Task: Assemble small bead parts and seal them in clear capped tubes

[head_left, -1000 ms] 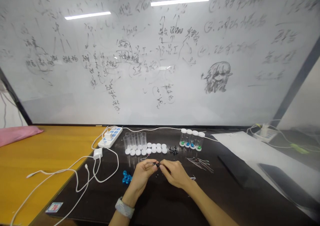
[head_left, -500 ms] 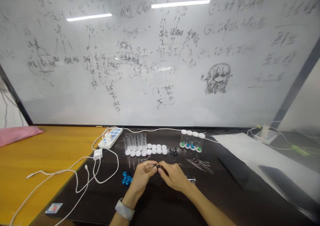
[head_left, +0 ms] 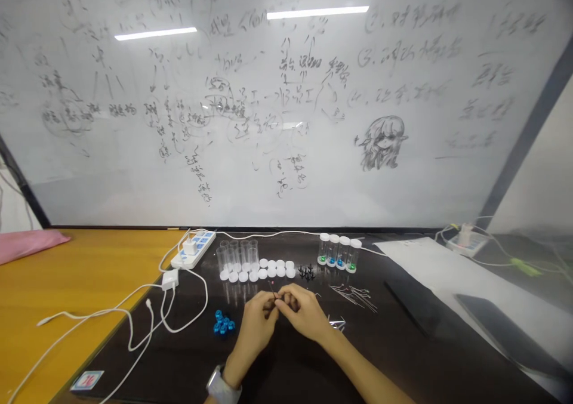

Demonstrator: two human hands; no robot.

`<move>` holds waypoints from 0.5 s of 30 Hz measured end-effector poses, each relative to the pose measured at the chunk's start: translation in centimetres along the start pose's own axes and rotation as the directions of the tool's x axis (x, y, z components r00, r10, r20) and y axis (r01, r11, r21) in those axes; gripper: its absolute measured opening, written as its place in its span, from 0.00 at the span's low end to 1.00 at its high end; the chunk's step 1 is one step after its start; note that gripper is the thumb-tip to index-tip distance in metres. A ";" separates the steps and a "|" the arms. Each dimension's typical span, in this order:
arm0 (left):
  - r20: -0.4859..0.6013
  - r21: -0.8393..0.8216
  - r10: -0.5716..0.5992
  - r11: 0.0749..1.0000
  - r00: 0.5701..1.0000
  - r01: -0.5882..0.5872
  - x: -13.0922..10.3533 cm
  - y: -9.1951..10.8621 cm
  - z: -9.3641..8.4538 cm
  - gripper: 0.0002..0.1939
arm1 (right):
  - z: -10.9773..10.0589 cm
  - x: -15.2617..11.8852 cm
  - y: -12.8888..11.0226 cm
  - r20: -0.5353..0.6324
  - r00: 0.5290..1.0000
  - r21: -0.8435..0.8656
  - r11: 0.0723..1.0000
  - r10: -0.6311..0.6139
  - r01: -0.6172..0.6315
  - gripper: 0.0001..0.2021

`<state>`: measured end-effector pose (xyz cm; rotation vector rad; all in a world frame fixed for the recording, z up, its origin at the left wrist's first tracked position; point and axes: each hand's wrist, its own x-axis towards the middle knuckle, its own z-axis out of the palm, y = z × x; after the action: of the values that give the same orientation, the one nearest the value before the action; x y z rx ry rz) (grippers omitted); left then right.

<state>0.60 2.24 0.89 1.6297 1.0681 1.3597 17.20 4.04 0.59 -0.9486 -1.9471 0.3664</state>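
My left hand (head_left: 258, 321) and my right hand (head_left: 304, 311) meet fingertip to fingertip over the dark table. A thin wire with a small pinkish tip (head_left: 271, 283) rises from between the left fingertips. Both hands are closed in a pinch; what the right fingers hold is too small to name. Blue beads (head_left: 222, 322) lie left of my left hand. Behind the hands are white caps (head_left: 280, 271), black pronged pieces (head_left: 307, 271) and clear tubes (head_left: 239, 255). Thin wires (head_left: 353, 295) and silvery pieces (head_left: 336, 323) lie to the right.
Four capped tubes (head_left: 339, 252) with green and blue beads stand at the back. On the left are a power strip (head_left: 194, 250) and white cables (head_left: 129, 311). A phone (head_left: 505, 332) rests on white paper (head_left: 421, 261) at right. The whiteboard (head_left: 250, 195) rises behind.
The black piece seen between my fingertips is no longer visible, and a thin wire now shows there. My right fingers have curled in more. The view has shifted slightly.
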 end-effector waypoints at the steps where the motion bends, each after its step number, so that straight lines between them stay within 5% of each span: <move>1: -0.007 0.087 0.052 0.995 0.999 -0.051 -0.1 -0.1 0.1 0.05 | 0.2 0.0 0.0 -0.014 1.000 0.031 0.999 -0.003 0.003 0.07; 7: 0.002 0.391 0.178 0.906 0.984 -0.165 0.4 -0.3 0.0 0.05 | 0.5 0.2 0.4 -0.089 0.996 0.093 0.996 0.018 -0.009 0.12; 10: -0.100 0.508 0.229 0.848 0.968 -0.148 2.3 0.0 -1.3 0.21 | 0.3 0.4 1.0 -0.180 0.977 0.147 0.986 0.111 -0.085 0.13; 15: -0.148 0.827 0.318 0.559 0.936 -0.059 6.2 1.2 -3.4 0.21 | 0.1 0.6 1.5 -0.223 0.965 0.164 0.981 0.140 -0.104 0.14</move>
<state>-2.06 7.62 4.80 2.3048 1.9567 1.3352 17.69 5.44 0.02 -0.9695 -1.6279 0.4462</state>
